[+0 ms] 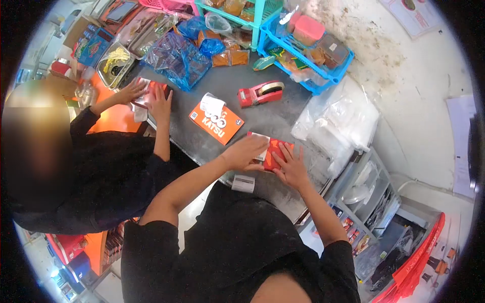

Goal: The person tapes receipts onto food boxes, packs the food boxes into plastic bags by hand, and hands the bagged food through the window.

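Note:
A red box (273,150) lies on the dark grey table in front of me, partly hidden under both hands. My left hand (248,153) rests on its left part, where a white label shows beneath the fingers. On the box's right end lies my right hand (292,169), fingers spread and flat. Neither hand is closed around anything. Just beyond the box is an orange carton printed "KATSU" (218,126), with a white slip (212,104) on its upper left. A red tape dispenser (260,94) stands farther back. Near the table's front edge sits a small printed white label (243,184).
At left, a co-worker presses both hands (146,96) on another red box. Blue plastic bags (179,60) and brown packets (230,58) lie at the back. A blue basket (303,55) and clear plastic bags (343,121) stand right, above grey drawers (371,192).

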